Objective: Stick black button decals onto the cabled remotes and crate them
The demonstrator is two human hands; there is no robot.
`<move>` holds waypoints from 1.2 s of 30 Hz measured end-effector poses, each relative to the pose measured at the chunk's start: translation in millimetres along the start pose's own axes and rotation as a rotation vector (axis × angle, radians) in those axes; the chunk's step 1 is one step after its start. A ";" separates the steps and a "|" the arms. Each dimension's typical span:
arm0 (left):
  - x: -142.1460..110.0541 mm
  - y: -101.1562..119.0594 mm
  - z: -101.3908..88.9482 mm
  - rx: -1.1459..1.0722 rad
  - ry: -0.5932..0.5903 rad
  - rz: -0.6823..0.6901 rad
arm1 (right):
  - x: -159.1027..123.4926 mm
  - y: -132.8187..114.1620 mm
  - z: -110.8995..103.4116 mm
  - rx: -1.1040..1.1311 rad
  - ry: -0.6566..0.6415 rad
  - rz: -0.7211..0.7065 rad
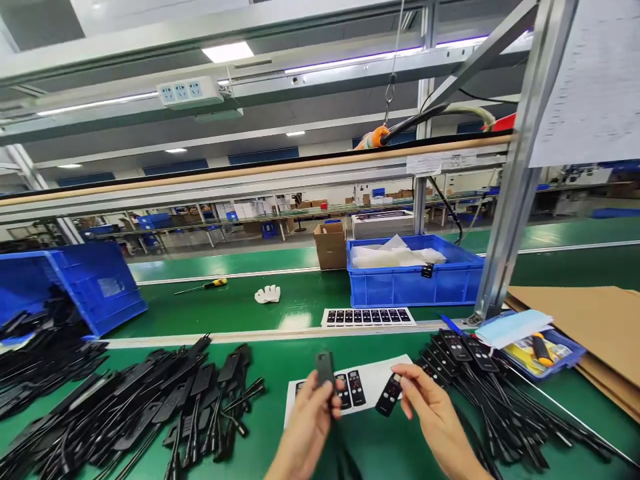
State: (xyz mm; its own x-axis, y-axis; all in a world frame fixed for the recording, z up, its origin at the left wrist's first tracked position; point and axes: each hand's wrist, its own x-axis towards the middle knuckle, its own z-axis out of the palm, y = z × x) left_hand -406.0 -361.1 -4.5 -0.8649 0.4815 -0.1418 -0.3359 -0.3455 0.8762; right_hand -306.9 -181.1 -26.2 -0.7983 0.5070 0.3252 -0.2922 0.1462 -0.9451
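My left hand (311, 419) is closed round a black wired remote (325, 371), its cable hanging down toward me. Between the thumb and fingers of my right hand (429, 407) is a black label (388, 395) with printed buttons, apart from the remote. Under and between both hands lies a white label sheet (370, 373) with a few black labels still on it. On the right, remotes with labelled faces (456, 347) lie in a pile with their cables. To the left, a larger heap of black wired remotes (145, 400) covers the bench.
A tipped blue bin (107, 287) spills more remotes at far left. Behind are a screwdriver (203, 287), a white glove (268, 294), another label sheet (368, 317) and a blue crate (415, 283). A metal post (520, 173) and cardboard (595, 333) stand right.
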 end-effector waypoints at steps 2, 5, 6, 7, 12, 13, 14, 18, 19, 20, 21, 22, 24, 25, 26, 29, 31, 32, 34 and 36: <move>-6.2 -22.9 9.9 -0.059 -0.113 -0.115 | 1.7 -0.9 -3.0 -0.010 -0.027 0.018; -14.2 -42.2 16.3 -0.014 -0.214 -0.152 | 2.9 -2.3 -6.2 -0.016 -0.086 0.064; -16.2 -44.6 17.0 0.005 -0.239 -0.162 | 3.1 -2.5 -6.9 -0.022 -0.108 0.080; -17.7 -45.7 17.3 0.022 -0.265 -0.176 | 3.2 -2.6 -7.5 -0.033 -0.132 0.093; -21.8 -42.5 19.3 0.080 -0.365 -0.255 | 2.6 -3.4 -7.2 -0.136 -0.237 0.100; -22.4 -42.0 20.0 0.089 -0.374 -0.264 | 2.2 -3.9 -6.3 -0.150 -0.242 0.097; -23.0 -41.8 20.7 0.096 -0.381 -0.276 | 1.7 -4.6 -5.3 -0.160 -0.242 0.095; -24.6 -42.5 22.6 0.119 -0.415 -0.323 | 0.2 -6.9 -0.6 -0.171 -0.245 0.089; -24.8 -42.7 22.7 0.125 -0.421 -0.330 | 0.4 -7.2 -0.1 -0.166 -0.247 0.089; -24.8 -42.8 22.7 0.129 -0.428 -0.334 | 0.8 -7.4 -0.3 -0.155 -0.248 0.095; -24.8 -42.8 22.7 0.130 -0.432 -0.333 | 1.5 -7.6 -1.0 -0.134 -0.246 0.112; -24.8 -42.9 22.7 0.131 -0.433 -0.333 | 2.4 -8.0 -2.4 -0.094 -0.232 0.140; -24.9 -43.1 22.9 0.133 -0.430 -0.330 | 3.4 -9.8 -5.6 0.053 -0.162 0.216; -25.0 -43.5 23.1 0.132 -0.425 -0.327 | 2.9 -11.3 -6.9 0.153 -0.121 0.253; -25.1 -44.2 23.3 0.130 -0.422 -0.322 | 1.6 -13.0 -7.3 0.257 -0.098 0.282; -25.6 -47.5 23.4 0.134 -0.435 -0.291 | -6.8 -16.7 -2.7 0.463 -0.259 0.345; -26.0 -49.7 22.7 0.152 -0.453 -0.295 | -10.9 -15.4 2.7 0.492 -0.415 0.373; -26.3 -50.4 22.2 0.159 -0.464 -0.311 | -10.6 -13.5 4.5 0.503 -0.416 0.378; -26.9 -50.5 21.3 0.151 -0.489 -0.342 | -4.4 -8.4 4.1 0.549 -0.233 0.348; -27.6 -49.3 21.0 0.130 -0.514 -0.340 | 6.8 -4.0 -2.4 0.617 0.034 0.296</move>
State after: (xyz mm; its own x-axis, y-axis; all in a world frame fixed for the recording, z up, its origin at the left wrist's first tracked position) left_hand -357.7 -340.5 -34.0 -0.4170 0.8841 -0.2109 -0.4848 -0.0200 0.8744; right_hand -309.9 -176.2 -20.3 -0.8769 0.4786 0.0455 -0.3191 -0.5086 -0.7997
